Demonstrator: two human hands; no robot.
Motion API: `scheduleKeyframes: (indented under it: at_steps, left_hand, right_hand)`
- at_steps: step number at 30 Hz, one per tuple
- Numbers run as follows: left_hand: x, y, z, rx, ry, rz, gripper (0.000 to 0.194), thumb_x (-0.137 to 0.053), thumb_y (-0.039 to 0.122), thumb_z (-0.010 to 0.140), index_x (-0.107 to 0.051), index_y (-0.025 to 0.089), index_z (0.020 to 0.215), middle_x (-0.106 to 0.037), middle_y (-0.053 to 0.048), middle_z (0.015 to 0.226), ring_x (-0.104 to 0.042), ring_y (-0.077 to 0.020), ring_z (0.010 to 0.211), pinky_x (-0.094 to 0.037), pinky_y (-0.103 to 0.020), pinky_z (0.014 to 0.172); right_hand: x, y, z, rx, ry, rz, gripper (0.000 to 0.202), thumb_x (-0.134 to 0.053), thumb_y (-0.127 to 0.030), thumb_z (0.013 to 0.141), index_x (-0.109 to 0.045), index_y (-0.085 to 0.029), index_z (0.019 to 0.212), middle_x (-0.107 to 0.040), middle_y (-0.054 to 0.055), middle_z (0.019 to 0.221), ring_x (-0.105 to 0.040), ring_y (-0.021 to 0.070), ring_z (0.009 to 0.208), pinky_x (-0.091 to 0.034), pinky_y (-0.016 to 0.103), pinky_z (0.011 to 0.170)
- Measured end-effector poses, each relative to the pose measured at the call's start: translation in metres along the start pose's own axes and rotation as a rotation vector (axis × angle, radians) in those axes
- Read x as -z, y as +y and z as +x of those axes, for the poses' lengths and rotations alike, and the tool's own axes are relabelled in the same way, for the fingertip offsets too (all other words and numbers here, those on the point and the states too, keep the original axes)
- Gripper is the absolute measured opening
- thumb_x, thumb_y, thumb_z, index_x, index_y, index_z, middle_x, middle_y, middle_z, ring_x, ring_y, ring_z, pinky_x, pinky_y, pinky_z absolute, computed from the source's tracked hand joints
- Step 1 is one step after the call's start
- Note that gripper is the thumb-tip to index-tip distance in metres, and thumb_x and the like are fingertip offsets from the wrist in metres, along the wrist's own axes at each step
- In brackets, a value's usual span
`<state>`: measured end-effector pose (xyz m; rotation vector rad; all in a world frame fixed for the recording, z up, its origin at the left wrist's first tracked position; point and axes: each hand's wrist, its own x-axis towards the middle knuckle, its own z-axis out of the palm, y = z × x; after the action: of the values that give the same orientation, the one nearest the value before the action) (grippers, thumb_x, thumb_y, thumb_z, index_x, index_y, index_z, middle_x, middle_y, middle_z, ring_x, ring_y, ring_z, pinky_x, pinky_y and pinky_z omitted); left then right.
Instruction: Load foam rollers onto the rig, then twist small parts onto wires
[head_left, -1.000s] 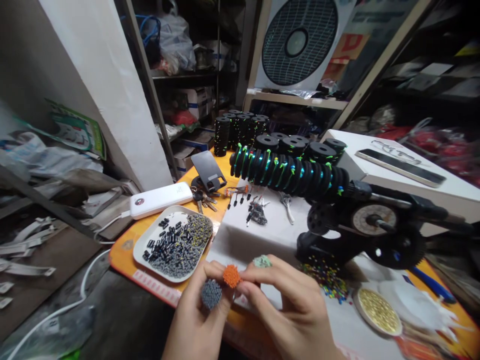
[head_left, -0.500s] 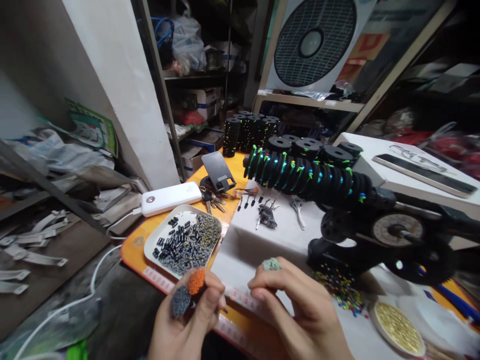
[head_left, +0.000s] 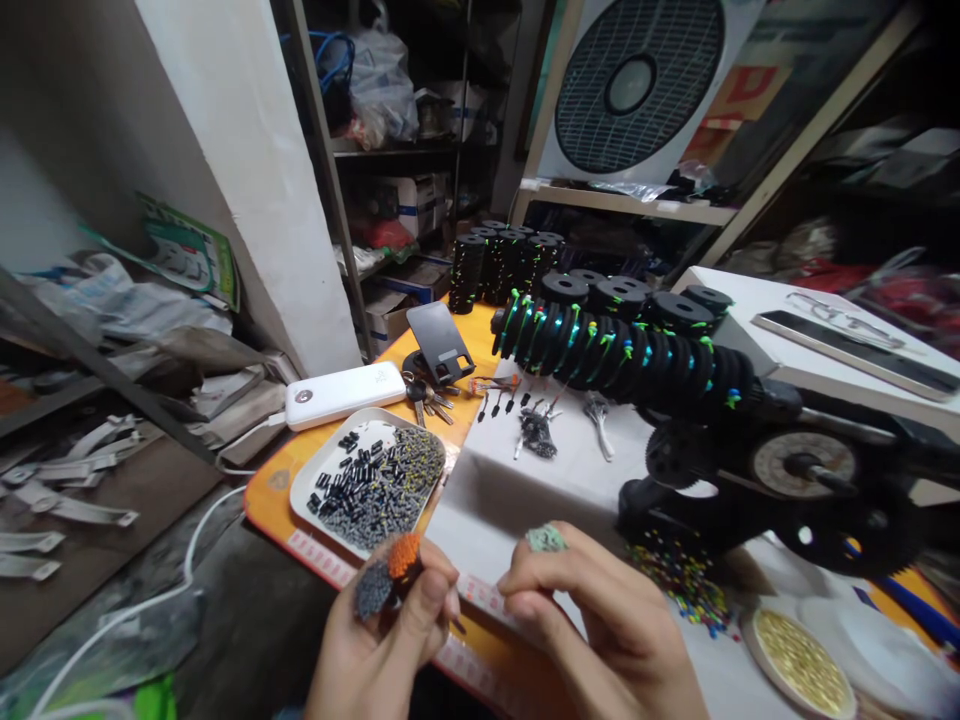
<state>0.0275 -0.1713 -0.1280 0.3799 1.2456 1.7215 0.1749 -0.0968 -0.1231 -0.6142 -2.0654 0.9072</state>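
Note:
My left hand (head_left: 394,640) is closed, its thumb pressed against the fingers. From it stick out a clump with a grainy orange end (head_left: 404,556) and one with a grainy grey end (head_left: 373,588); I cannot tell what they are made of. A thin dark tip pokes out below the fingers. My right hand (head_left: 607,620) is apart from the left, thumb and index finger pinched together; anything between them is too small to see. A pale green wrap (head_left: 546,539) sits on one of its fingers. Just beyond my left hand lies a white tray (head_left: 301,497) of small black and grey pieces.
Right of centre stands a black geared winder (head_left: 802,465) carrying a row of black spools (head_left: 615,345) with green ties. A dish of gold bits (head_left: 799,655) and scattered coloured beads (head_left: 690,595) lie below it. Keys (head_left: 429,398), a phone stand (head_left: 439,345) and a white power bank (head_left: 345,395) sit behind the tray.
The view has shifted slightly. My left hand has moved a little to the right, and the orange and grey clumps with it. My right hand stays almost in place, still pinched.

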Motion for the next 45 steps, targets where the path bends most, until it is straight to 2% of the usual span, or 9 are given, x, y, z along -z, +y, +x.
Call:
scheduleKeyframes:
  at_steps: [9, 16, 19, 22, 24, 27, 37, 41, 45]
  left_hand:
    - [0.000, -0.017, 0.000, -0.057, -0.046, 0.096, 0.033, -0.082, 0.048, 0.072, -0.068, 0.018, 0.068, -0.057, 0.002, 0.059, -0.049, -0.0096, 0.054, -0.042, -0.018, 0.050]
    - [0.025, 0.002, 0.016, -0.536, 0.227, 0.595, 0.010, -0.072, 0.033, 0.082, -0.068, 0.023, 0.083, -0.071, 0.001, 0.075, -0.066, -0.0183, 0.074, -0.053, -0.025, 0.072]
    - [0.027, 0.015, 0.030, -0.602, 0.080, 0.789, 0.003, -0.068, 0.027, 0.085, -0.067, 0.024, 0.084, -0.071, 0.002, 0.075, -0.067, -0.0186, 0.074, -0.052, -0.025, 0.070]
    - [0.019, 0.017, 0.040, -0.532, -0.346, 0.974, 0.014, -0.056, 0.016, 0.091, -0.068, 0.023, 0.090, -0.070, -0.003, 0.090, -0.067, -0.0206, 0.088, -0.051, -0.029, 0.078]
    - [0.014, 0.014, 0.041, -0.474, -0.459, 1.027, 0.029, -0.049, 0.010, 0.091, -0.065, 0.025, 0.111, -0.065, -0.007, 0.112, -0.064, -0.0214, 0.101, -0.048, -0.032, 0.088]
    - [0.010, 0.011, 0.035, -0.340, -0.422, 0.940, 0.035, -0.050, 0.019, 0.094, -0.052, 0.028, 0.128, -0.058, -0.007, 0.123, -0.061, -0.0216, 0.102, -0.046, -0.033, 0.089]
    - [-0.007, -0.002, 0.010, 0.059, -0.371, 0.082, 0.032, -0.067, 0.052, 0.085, -0.068, 0.022, 0.095, -0.051, 0.003, 0.068, -0.044, -0.0127, 0.064, -0.040, -0.023, 0.066]
    - [-0.013, -0.008, 0.005, 0.068, -0.346, 0.174, 0.038, -0.067, 0.059, 0.082, -0.067, 0.021, 0.086, -0.055, 0.003, 0.064, -0.045, -0.0115, 0.058, -0.039, -0.021, 0.057]
    - [-0.010, -0.009, 0.003, -0.139, -0.283, 0.461, 0.033, -0.060, 0.054, 0.089, -0.067, 0.023, 0.081, -0.056, 0.001, 0.058, -0.046, -0.0137, 0.050, -0.035, -0.024, 0.049]
  right_hand:
    - [-0.004, 0.001, -0.003, 0.205, 0.024, -0.165, 0.022, -0.063, -0.004, 0.088, -0.065, -0.017, 0.105, -0.063, 0.005, 0.074, -0.055, 0.0149, 0.061, -0.046, 0.025, 0.053]
    - [0.002, -0.001, 0.001, 0.263, 0.090, -0.424, 0.020, -0.055, 0.002, 0.085, -0.057, -0.015, 0.097, -0.056, 0.005, 0.074, -0.052, 0.0155, 0.063, -0.044, 0.027, 0.054]
    - [0.009, -0.005, 0.004, 0.168, 0.115, -0.345, 0.019, -0.053, 0.001, 0.088, -0.055, -0.017, 0.095, -0.054, 0.004, 0.077, -0.053, 0.0143, 0.068, -0.045, 0.026, 0.060]
    - [0.009, -0.010, 0.006, 0.099, 0.097, -0.241, 0.017, -0.050, -0.003, 0.091, -0.051, -0.019, 0.088, -0.049, -0.001, 0.072, -0.047, 0.0116, 0.062, -0.040, 0.024, 0.056]
    - [0.009, -0.012, 0.007, 0.045, 0.084, -0.202, 0.016, -0.049, -0.008, 0.092, -0.049, -0.021, 0.082, -0.046, -0.003, 0.069, -0.045, 0.0112, 0.059, -0.038, 0.024, 0.054]
    - [0.010, -0.012, 0.008, -0.065, 0.076, -0.160, 0.016, -0.052, -0.016, 0.093, -0.055, -0.021, 0.078, -0.049, -0.002, 0.068, -0.048, 0.0126, 0.060, -0.039, 0.025, 0.055]
    - [0.002, -0.008, 0.013, -0.073, 0.228, -0.058, 0.013, -0.066, -0.019, 0.087, -0.076, -0.025, 0.082, -0.061, -0.001, 0.063, -0.052, 0.0136, 0.056, -0.042, 0.024, 0.049]
    - [-0.002, -0.008, 0.011, -0.059, 0.234, 0.026, 0.010, -0.070, -0.018, 0.086, -0.078, -0.024, 0.084, -0.065, 0.001, 0.066, -0.056, 0.0139, 0.059, -0.046, 0.023, 0.051]
    - [-0.001, -0.005, 0.005, -0.119, 0.195, 0.016, 0.009, -0.069, -0.019, 0.088, -0.077, -0.023, 0.086, -0.061, 0.001, 0.068, -0.057, 0.0135, 0.060, -0.047, 0.024, 0.052]
